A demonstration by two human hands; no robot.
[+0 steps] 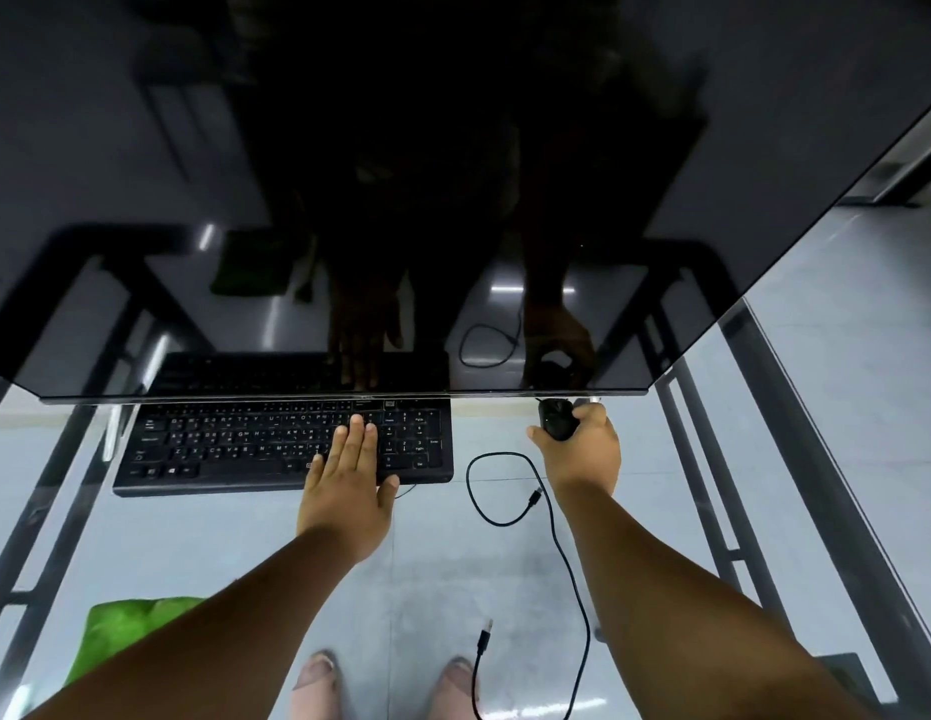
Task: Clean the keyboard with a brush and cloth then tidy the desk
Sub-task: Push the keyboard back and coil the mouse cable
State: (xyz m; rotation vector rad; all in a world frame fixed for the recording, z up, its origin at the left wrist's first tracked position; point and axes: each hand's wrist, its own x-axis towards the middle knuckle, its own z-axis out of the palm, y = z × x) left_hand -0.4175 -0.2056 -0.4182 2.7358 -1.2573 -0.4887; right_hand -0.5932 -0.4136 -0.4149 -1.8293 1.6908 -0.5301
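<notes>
A glass desk (842, 356) on a dark metal frame fills the view, and through its clear top a pale tiled floor is seen, along with the person's two feet at the bottom edge. Across the upper half a large dark monitor (453, 174) is tilted towards the camera, its glossy screen switched off and mirroring the hands, the keys and the cable beneath it.

Just below the monitor's lower edge the black keyboard (234, 449) is found lying flat on the glass, its long axis running left to right, its far edge tucked partly under the screen and its number pad at the right end. The left hand (349, 472) is laid flat on the right part of the keys, palm down, its grip apart with fingers stretched forward together and the thumb resting at the near edge.

At bottom left a green cloth (125, 636) is seen crumpled, partly covered by the left forearm. A black cable (562, 553) is looped on the glass between the arms, a plug showing at each end.

To the right of the keyboard, well apart from it, the black mouse (556, 420) is clamped in the right hand (582, 449), fingers curled around its sides.
</notes>
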